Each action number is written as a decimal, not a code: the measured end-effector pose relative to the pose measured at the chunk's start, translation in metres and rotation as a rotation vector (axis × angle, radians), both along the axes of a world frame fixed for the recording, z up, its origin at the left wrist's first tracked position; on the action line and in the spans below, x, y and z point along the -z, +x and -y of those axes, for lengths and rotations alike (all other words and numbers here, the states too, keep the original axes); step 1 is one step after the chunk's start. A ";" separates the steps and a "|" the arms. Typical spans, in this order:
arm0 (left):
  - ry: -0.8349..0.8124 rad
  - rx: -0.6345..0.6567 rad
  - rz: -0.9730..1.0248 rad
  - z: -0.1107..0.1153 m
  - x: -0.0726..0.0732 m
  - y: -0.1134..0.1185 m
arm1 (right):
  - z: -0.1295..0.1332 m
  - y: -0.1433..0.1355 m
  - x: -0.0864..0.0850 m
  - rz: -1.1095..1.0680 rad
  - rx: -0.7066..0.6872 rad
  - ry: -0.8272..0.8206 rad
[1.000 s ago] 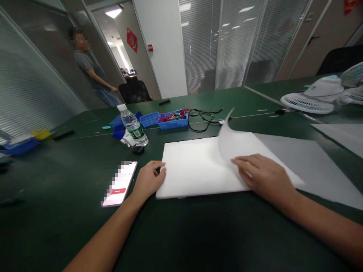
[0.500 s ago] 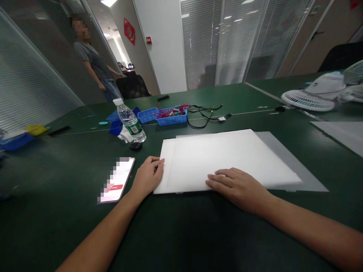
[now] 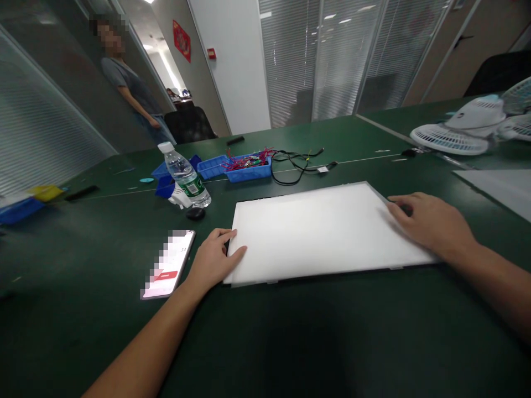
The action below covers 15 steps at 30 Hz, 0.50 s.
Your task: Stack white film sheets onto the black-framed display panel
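A white rectangular panel [image 3: 315,232] with dark edges lies flat on the green table [image 3: 290,342]. At its left edge rests my left hand [image 3: 211,257], fingers apart, with the thumb on the white surface and the fingertips along the side. My right hand [image 3: 431,224] is at the panel's right edge, its thumb and fingers spread, touching or just over the border. Neither hand is closed around the panel. Just left of my left hand lies a phone [image 3: 170,265] with its screen lit.
Beyond the phone stand a water bottle [image 3: 186,177], a black mouse [image 3: 196,213] and a blue tray [image 3: 249,172] of red wires beside black cables [image 3: 290,171]. White fans [image 3: 456,135] and another sheet [image 3: 498,190] lie right. A person [image 3: 133,88] stands back left.
My right hand has moved right, from the panel's front edge to its right edge. The translucent sheet that stuck out on the right now lines up with the panel. My left thumb has spread onto the surface.
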State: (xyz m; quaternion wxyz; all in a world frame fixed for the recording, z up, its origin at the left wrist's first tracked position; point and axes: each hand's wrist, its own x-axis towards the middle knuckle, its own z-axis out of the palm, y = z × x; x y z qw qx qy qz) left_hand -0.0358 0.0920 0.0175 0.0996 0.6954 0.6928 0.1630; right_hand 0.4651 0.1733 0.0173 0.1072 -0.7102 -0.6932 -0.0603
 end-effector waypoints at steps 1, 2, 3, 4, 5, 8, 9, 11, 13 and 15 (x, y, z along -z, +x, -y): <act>-0.003 0.006 0.001 0.000 -0.001 0.000 | -0.004 0.008 0.000 0.014 0.072 -0.055; -0.006 0.011 0.001 0.001 -0.001 0.000 | -0.007 0.014 0.000 0.020 0.128 -0.105; -0.006 0.014 0.001 0.001 -0.001 -0.001 | -0.009 0.018 0.000 0.021 0.171 -0.149; -0.007 0.016 0.000 0.001 -0.001 -0.001 | -0.010 0.019 0.000 0.023 0.196 -0.183; -0.007 0.017 0.001 0.001 -0.001 -0.001 | -0.010 0.018 -0.001 0.027 0.206 -0.203; -0.005 0.026 0.013 0.001 -0.001 -0.002 | -0.007 0.010 -0.003 0.055 0.199 -0.207; -0.004 0.027 0.016 0.001 -0.002 -0.002 | -0.005 0.007 -0.004 0.067 0.197 -0.207; 0.001 0.026 0.021 0.001 -0.002 -0.001 | -0.001 0.000 -0.007 0.083 0.195 -0.215; 0.005 0.025 0.026 0.001 -0.001 -0.001 | 0.003 -0.006 -0.010 0.092 0.191 -0.232; 0.010 0.024 0.028 0.001 -0.001 0.000 | 0.006 -0.009 -0.012 0.099 0.187 -0.243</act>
